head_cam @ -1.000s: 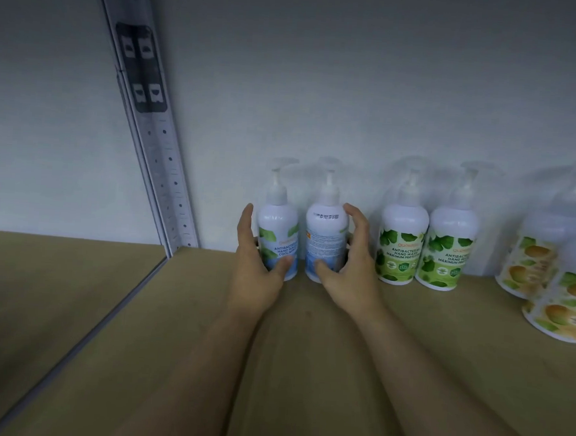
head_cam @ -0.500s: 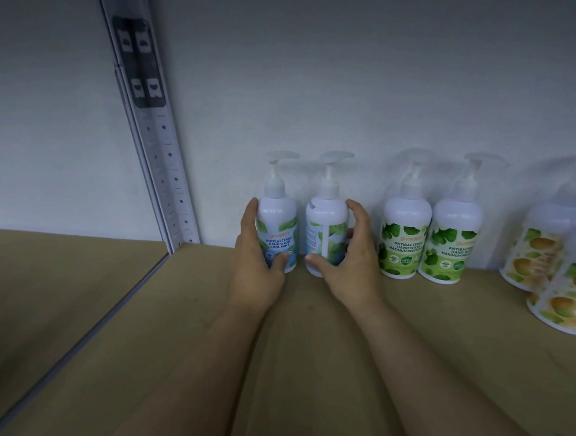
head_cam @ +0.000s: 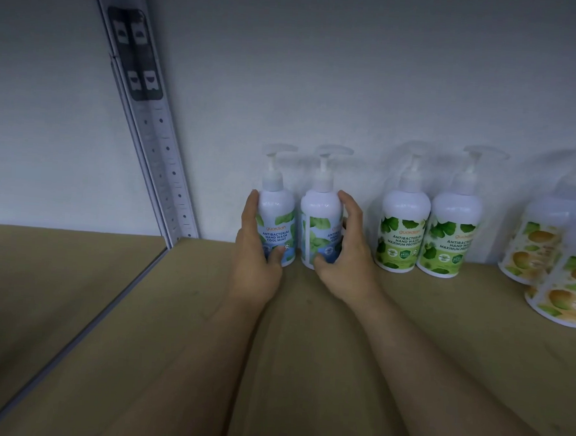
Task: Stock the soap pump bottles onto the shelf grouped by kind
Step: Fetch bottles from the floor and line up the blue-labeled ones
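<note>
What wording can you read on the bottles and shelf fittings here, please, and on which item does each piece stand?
"guardian ANTIBACTERIAL HAND WASH COOL MINT": blue-label bottle in the left hand.
"ANTIBACTERIAL HAND WASH MAXIMUM PROTECTION", end cut off: left green-label bottle.
Turned partly away, only "ANT" shows: bottle in the right hand.
Too blurred: yellow-label bottles, upright's dark tag.

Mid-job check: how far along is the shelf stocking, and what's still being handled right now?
Done: two green-label bottles stand paired against the back wall, and the orange-label bottles are grouped at the right edge. In hand: the left hand grips one Cool Mint bottle, front facing out; the right hand grips the second Cool Mint bottle, its label turned sideways. Left: squaring that label. Any unstocked bottles are out of view.
</note>
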